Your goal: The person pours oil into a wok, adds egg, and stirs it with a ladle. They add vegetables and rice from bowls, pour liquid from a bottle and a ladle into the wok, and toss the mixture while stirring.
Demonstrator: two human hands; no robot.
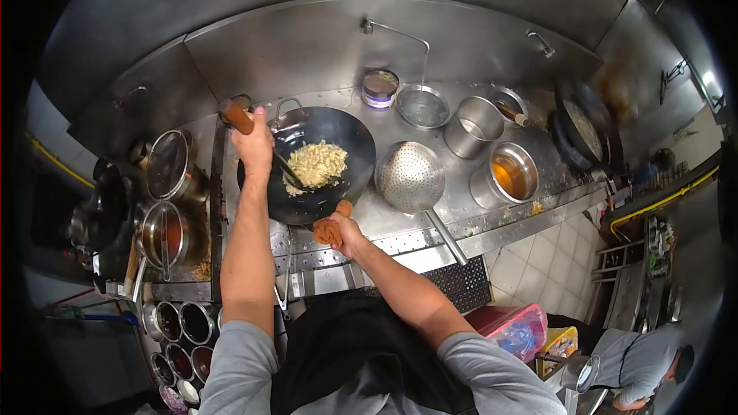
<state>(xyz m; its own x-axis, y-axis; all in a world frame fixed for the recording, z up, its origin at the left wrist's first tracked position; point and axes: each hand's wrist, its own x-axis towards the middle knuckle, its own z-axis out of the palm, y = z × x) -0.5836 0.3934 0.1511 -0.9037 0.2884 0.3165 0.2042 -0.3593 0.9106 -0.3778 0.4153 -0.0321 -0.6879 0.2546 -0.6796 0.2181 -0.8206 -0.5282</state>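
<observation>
A dark wok [350, 134] sits on the stove, with pale yellow chopped food [317, 164] in its middle. My left hand [254, 138] is closed round the wooden handle [237, 117] of a ladle, above the wok's left side. The ladle's dark head [294, 178] rests in the wok at the left edge of the food. At the wok's near rim, my right hand [347, 234] grips an orange cloth [328, 233], held against the rim. Just right of the wok lies a perforated strainer [410, 177], its handle pointing toward the front edge.
Behind stand a tub [380, 89] and a water bowl [423, 107] under a tap. Metal pots [473, 127] and a pot of orange liquid [505, 176] are at the right. Lidded pots [171, 165] stand left, sauce containers [197, 323] lower left. Another person [634, 357] is lower right.
</observation>
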